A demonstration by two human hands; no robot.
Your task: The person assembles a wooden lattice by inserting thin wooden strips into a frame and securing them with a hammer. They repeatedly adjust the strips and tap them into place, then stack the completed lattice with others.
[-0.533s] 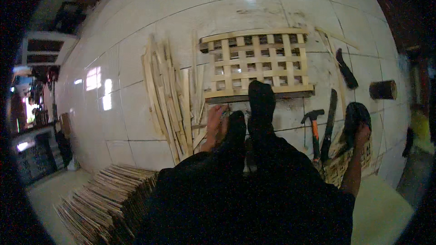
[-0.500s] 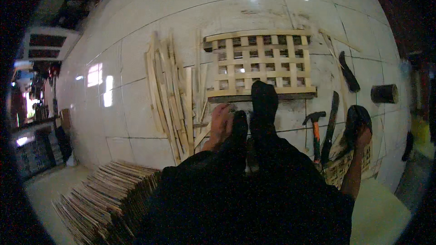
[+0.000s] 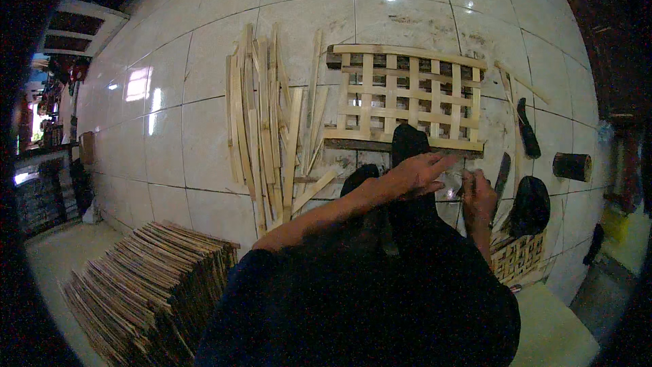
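Observation:
My left hand (image 3: pixel 415 173) reaches rightward over my knees with its fingers spread and holds nothing. My right hand (image 3: pixel 479 196) is curled, fingers closed where the hammer (image 3: pixel 466 177) lies on the tiles; only its grey head shows beside the fingers. Just beyond both hands lies a wooden lattice panel (image 3: pixel 407 98), flat on the floor. My black shoe (image 3: pixel 407 141) rests on its near rail, and my other foot (image 3: pixel 360 177) is on the tile to the left. A long dark blade (image 3: pixel 503 168) lies to the right of my right hand.
Loose wooden slats (image 3: pixel 272 129) lie fanned out left of the panel. A big stack of thin strips (image 3: pixel 149 285) sits at lower left. On the right are a dark knife (image 3: pixel 527 129), a short dark cylinder (image 3: pixel 571 166), a black object (image 3: pixel 530 204) and a small lattice piece (image 3: pixel 517 258).
My right hand has come left from the black object to the hammer. My left hand has lifted off the floor and swung right toward it.

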